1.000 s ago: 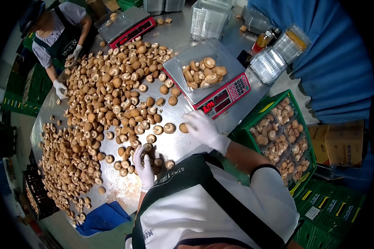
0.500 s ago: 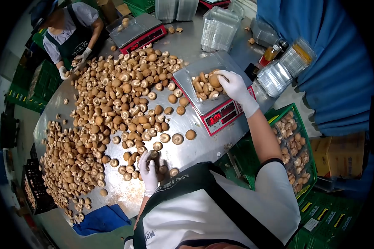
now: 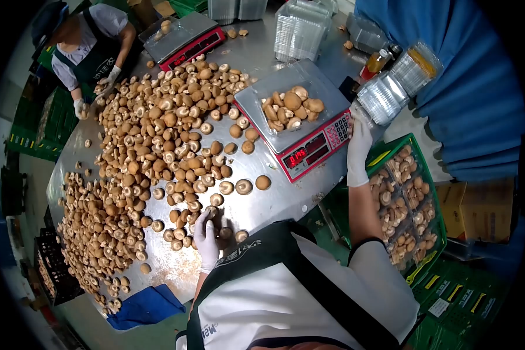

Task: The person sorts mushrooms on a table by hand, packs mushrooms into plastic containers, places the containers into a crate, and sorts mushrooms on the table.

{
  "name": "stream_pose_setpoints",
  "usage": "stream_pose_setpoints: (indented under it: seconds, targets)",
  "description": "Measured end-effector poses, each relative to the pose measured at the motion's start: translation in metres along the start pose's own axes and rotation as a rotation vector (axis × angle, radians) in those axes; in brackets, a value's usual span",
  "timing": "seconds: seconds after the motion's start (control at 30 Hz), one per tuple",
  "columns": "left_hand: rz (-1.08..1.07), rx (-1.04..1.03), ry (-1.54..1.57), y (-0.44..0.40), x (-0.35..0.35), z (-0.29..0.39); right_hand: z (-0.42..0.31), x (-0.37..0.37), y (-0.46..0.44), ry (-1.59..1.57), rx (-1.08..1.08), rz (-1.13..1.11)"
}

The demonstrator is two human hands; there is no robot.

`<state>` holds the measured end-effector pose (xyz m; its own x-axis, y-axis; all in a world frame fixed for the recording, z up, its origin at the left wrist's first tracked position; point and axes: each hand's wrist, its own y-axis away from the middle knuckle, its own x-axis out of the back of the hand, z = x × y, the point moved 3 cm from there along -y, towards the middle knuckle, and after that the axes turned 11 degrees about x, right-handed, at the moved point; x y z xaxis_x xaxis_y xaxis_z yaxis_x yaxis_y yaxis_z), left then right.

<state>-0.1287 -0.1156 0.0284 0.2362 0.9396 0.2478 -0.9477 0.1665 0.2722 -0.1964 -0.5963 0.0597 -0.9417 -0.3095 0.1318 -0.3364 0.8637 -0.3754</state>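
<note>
My right hand [image 3: 360, 146], in a white glove, is at the right edge of the red scale [image 3: 315, 149], beside its keypad, near a stack of clear lids [image 3: 382, 96]. Its fingers are partly hidden and I cannot make out anything in them. On the scale's plate sits a clear tray of mushrooms [image 3: 291, 107]; red digits are lit on the display. My gloved left hand [image 3: 206, 239] rests on the metal table among loose mushrooms [image 3: 179, 233], its fingers curled beside one at their tips; whether it grips that mushroom is unclear.
A large mushroom pile [image 3: 151, 134] covers the table's left part. A co-worker [image 3: 93, 46] handles mushrooms at the upper left, near a second scale [image 3: 184, 38]. Clear trays [image 3: 300, 29] stand at the back. A green crate [image 3: 439, 233] holds filled trays at right; a blue cloth [image 3: 146, 306] lies below left.
My right hand went from near the table mushrooms to the tray on the scale, then moved right to the scale's edge. My left hand has barely moved.
</note>
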Motion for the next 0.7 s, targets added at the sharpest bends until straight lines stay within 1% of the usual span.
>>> stream_pose_setpoints:
  seconds: [0.07,0.13,0.17,0.2,0.23,0.3,0.33,0.37,0.43,0.47,0.5,0.53,0.57,0.63,0.67,0.7]
  targets:
    - [-0.058,-0.005,0.062,0.000,-0.006,-0.003,0.016,0.017,0.020,-0.070,-0.146,0.046]
    - [-0.108,-0.020,0.017,-0.005,-0.011,-0.007,0.025,0.028,0.033,-0.137,-0.260,0.097]
    - [-0.134,-0.027,-0.006,-0.008,-0.012,-0.008,0.027,0.031,0.035,-0.137,-0.249,0.094]
    - [-0.182,-0.015,0.034,-0.011,-0.018,0.004,0.024,0.032,0.034,-0.136,-0.238,0.090]
    - [-0.202,-0.015,-0.008,-0.016,-0.022,0.017,0.023,0.032,0.032,-0.135,-0.225,0.085]
    - [-0.237,-0.117,-0.069,-0.036,-0.032,0.040,0.019,0.026,0.018,-0.164,-0.173,0.039]
    - [-0.236,-0.209,-0.099,-0.051,-0.038,0.050,0.003,0.018,0.008,-0.154,-0.125,0.017]
    - [-0.242,-0.231,-0.118,-0.065,-0.045,0.061,-0.012,0.008,-0.002,-0.144,-0.074,-0.004]
    - [-0.286,-0.226,-0.072,-0.093,-0.069,0.101,-0.045,-0.015,-0.018,0.012,0.275,-0.122]
    - [-0.318,-0.166,-0.041,-0.114,-0.084,0.110,-0.065,-0.030,-0.023,0.041,0.361,-0.193]
    - [-0.348,-0.105,-0.012,-0.136,-0.098,0.117,-0.084,-0.047,-0.031,0.282,0.473,-0.304]
    - [-0.341,-0.108,-0.005,-0.155,-0.114,0.128,-0.094,-0.063,-0.033,0.284,0.660,-0.388]
    - [-0.335,-0.113,0.001,-0.174,-0.131,0.139,-0.094,-0.079,-0.029,0.459,0.773,-0.462]
    - [-0.363,-0.033,0.068,-0.213,-0.163,0.141,-0.079,-0.107,-0.020,0.715,0.810,-0.784]
    - [-0.394,0.031,0.173,-0.232,-0.179,0.139,-0.068,-0.113,-0.019,0.710,0.748,-0.872]
    - [-0.452,0.189,0.258,-0.247,-0.191,0.138,-0.060,-0.117,-0.020,0.706,0.682,-0.959]
